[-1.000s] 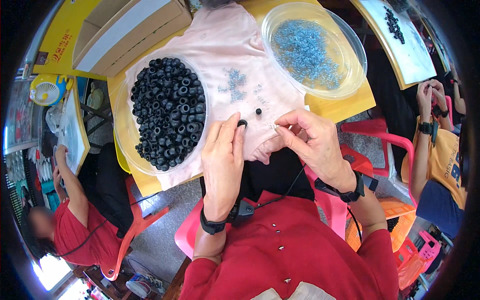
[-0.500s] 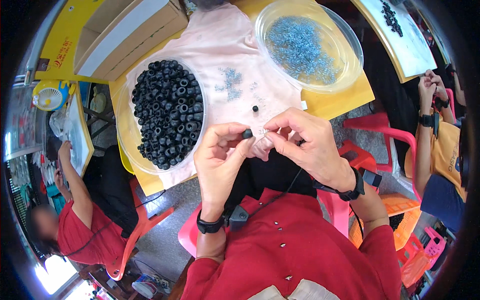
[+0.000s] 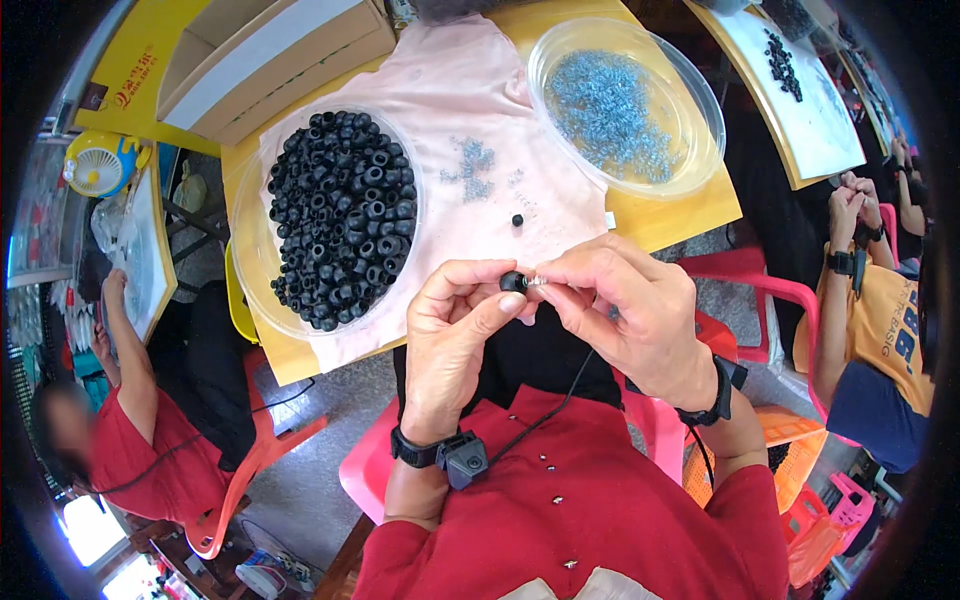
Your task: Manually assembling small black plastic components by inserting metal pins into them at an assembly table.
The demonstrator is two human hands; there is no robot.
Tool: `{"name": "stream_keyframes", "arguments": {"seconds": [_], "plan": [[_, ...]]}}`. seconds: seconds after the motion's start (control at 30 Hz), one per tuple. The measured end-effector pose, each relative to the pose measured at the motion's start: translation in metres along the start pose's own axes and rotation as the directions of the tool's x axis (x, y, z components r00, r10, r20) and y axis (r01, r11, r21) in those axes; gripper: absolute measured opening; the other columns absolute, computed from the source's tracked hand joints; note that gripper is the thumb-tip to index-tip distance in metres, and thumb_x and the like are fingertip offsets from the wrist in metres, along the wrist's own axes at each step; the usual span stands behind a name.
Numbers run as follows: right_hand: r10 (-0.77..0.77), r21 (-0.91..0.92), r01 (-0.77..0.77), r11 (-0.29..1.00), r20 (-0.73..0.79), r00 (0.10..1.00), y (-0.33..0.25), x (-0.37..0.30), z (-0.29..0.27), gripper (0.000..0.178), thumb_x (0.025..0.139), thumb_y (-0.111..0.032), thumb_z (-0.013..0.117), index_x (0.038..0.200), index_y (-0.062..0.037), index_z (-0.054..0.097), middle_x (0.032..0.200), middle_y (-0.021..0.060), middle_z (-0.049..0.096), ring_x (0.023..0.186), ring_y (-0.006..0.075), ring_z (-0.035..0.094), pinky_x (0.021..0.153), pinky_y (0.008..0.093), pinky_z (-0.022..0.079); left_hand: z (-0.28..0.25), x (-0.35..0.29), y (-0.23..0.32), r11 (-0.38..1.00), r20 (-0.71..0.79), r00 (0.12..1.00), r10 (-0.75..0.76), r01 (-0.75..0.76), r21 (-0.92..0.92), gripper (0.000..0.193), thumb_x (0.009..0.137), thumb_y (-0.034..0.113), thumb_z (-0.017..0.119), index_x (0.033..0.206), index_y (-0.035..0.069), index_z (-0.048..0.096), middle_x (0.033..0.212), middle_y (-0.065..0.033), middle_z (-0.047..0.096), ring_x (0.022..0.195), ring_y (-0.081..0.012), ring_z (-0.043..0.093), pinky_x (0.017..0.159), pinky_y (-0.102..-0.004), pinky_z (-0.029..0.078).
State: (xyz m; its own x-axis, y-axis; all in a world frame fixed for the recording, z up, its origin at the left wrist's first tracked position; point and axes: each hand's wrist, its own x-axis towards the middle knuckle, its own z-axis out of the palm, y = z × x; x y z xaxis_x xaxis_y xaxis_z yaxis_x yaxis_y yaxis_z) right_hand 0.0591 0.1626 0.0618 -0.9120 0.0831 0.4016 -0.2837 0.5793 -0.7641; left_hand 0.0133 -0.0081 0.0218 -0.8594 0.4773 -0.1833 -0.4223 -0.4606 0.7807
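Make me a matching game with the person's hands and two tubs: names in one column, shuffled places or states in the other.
1. Left hand
2. Right hand
3. Tub of black pieces
4. Tub of bluish pieces

A. On the yellow table's right side
B. Pinching a silvery piece
C. Nearest the cardboard box
D. Holding a black piece

Pairs: 1-D, 2-B, 3-C, 4-A

Bright red short-sleeved cloth shirt [image 3: 610, 490], row of small shiny round buttons [image 3: 557, 500] down front, pale cream collar-like cloth flaps [image 3: 600, 585] at lower edge. Black cloth trousers [image 3: 540, 362]. Left hand [image 3: 448, 325], right hand [image 3: 645, 312] bare. Wide black left wrist strap [image 3: 412, 452], angular dark grey box [image 3: 465, 460], thin black cable [image 3: 532, 420]. Black right wrist strap [image 3: 716, 395], small dark block [image 3: 733, 372].
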Motion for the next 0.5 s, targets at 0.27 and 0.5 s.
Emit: {"name": "stream_keyframes", "arguments": {"seconds": [0.27, 0.5], "plan": [[-0.144, -0.153, 0.146, 0.977, 0.027, 0.989, -0.004, -0.003, 0.006, 0.023, 0.072, -0.004, 0.075, 0.093, -0.0053, 0.065, 0.081, 0.0052, 0.065, 0.066, 0.0207, 0.066, 0.055, 0.0296, 0.053, -0.002, -0.008, -0.001, 1.0, -0.03, 1.0, -0.005, 0.005, 0.019, 0.026, 0.085, -0.007, 0.067, 0.11, -0.002, 0.064, 0.099, -0.0107, 0.069, 0.086, -0.0166, 0.067, 0.082, -0.0286, 0.056], [-0.257, -0.214, 0.258, 0.942, 0.031, 0.966, -0.004, -0.007, 0.01, 0.034, 0.069, -0.003, 0.074, 0.102, -0.0028, 0.067, 0.087, 0.0058, 0.065, 0.072, 0.0198, 0.066, 0.059, 0.0294, 0.054, -0.007, -0.014, -0.004, 0.995, -0.016, 0.999, -0.041, 0.039, -0.093, 0.022, 0.09, -0.002, 0.062, 0.113, -0.002, 0.063, 0.11, -0.013, 0.066, 0.091, -0.018, 0.067, 0.085, -0.0302, 0.057]]}}
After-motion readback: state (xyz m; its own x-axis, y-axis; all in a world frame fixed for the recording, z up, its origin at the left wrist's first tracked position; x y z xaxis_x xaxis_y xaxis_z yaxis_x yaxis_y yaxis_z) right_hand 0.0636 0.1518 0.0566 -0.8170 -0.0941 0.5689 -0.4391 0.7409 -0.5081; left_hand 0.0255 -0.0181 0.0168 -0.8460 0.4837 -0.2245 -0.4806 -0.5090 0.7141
